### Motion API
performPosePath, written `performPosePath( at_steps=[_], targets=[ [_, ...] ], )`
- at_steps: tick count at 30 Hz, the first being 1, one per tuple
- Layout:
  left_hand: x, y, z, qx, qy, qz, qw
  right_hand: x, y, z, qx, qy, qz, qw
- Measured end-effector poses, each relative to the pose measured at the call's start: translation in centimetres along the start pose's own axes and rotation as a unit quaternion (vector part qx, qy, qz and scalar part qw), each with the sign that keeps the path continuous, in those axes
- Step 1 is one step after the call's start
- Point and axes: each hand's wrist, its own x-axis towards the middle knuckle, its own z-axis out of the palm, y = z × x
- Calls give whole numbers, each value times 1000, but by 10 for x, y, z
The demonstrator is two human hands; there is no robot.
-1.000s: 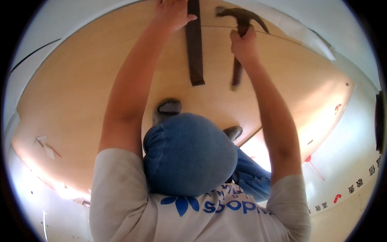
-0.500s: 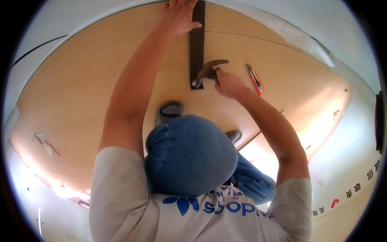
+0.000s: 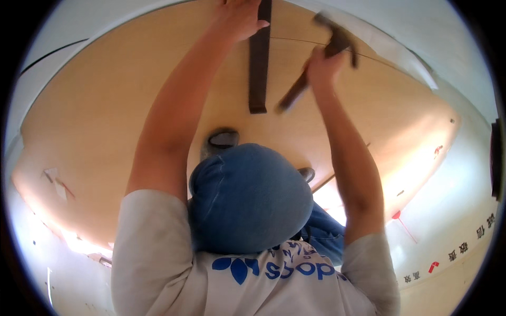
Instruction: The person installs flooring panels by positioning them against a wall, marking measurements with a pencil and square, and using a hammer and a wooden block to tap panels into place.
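The person squats on a broad, light tan, wood-look panel [image 3: 116,89], which bears nearly everything within reach. A long, flat, dark brown strip [image 3: 259,68] lies on it, running from the upper edge of the view down to a squared near end that shows a small dark lip.

The left hand [image 3: 240,21] is at the far part of this strip, its thumb laid across the strip's surface. The other fingers run out of view at the top, so it cannot be told how far they are open or whether they grip anything.

The right hand [image 3: 323,67] is closed firmly around the handle of a claw hammer [image 3: 337,43] with a dark metal head and a dark brown shaft, taking hold close beneath the head. The hammer is blurred, held to the right of the strip and apart from it, its head toward the upper right and its butt slanting toward the strip's near end.

A blue denim knee [image 3: 250,197] fills the middle. Dark, glossy shoes, worn on the person's feet, show on either side: a left shoe [image 3: 221,139] and a partly hidden right shoe [image 3: 307,173]. Small pale scraps [image 3: 60,189] lie far left on the panel.
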Motion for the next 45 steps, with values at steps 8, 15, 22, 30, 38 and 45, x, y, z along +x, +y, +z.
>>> performPosePath(
  at_steps=[8,15,22,30,38,45],
  targets=[
    [6,-5,5,-12,0,2,1000,-58,44,10,-415,-333,-118,839],
    [0,-4,1,-18,13,10,1000,-27,31,-20,-466,-280,-192,817],
    [1,-1,11,-18,25,-1,1000,11,-47,-11,18,70,-76,994],
    [-1,-6,-5,-23,-1,0,1000,-43,45,-38,-420,-319,-114,842],
    [-34,-42,31,50,97,115,987,-57,195,-74,-294,-182,-58,937],
    [-138,-45,51,150,35,56,987,-55,220,-129,-372,-168,-65,911]
  ],
)
